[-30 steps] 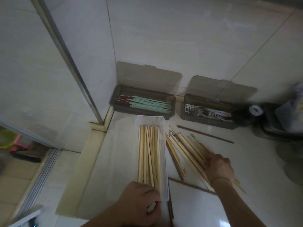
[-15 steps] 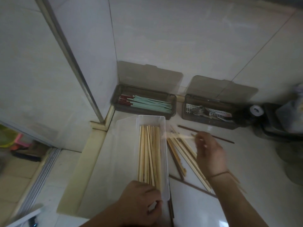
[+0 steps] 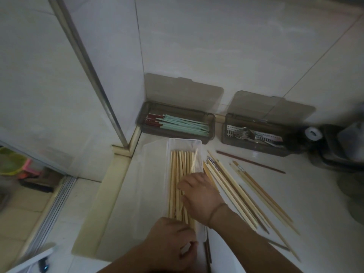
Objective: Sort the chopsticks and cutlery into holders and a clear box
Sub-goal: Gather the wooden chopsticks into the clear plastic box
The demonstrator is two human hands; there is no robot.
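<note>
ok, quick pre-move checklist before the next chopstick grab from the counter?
1. Clear plastic box steadied: ok, left hand grips its near end.
2. Right hand free: cannot tell, it lies over the pale wooden chopsticks in the box, fingers hidden.
3. Box load lying flat: not ok, one thin stick leans across the rest.
4. Loose wooden chopsticks on the counter left: ok, several lie right of the box.
5. Dark brown chopstick apart from the pile: ok.
</note>
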